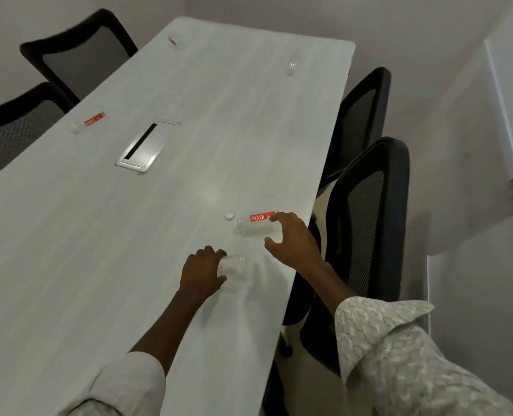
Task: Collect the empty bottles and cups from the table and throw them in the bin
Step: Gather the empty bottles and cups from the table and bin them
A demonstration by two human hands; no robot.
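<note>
A clear plastic bottle with a red label [256, 223] lies on its side near the right edge of the long pale table [129, 235]. Its white cap [229, 216] rests just to its left. My right hand [291, 238] curls around the bottle's right end, fingers apart, not closed on it. My left hand [202, 271] grips a clear plastic cup [234, 270] standing on the table. A second labelled bottle [90, 121] lies at the left edge. A clear cup [291, 67] stands far right, and a red-labelled item [172, 42] sits at the far end.
A metal cable hatch [147, 145] is set into the table's middle. Two dark mesh chairs [369, 205] stand tight against the right edge, and two more chairs [78, 61] stand on the left. No bin is in view.
</note>
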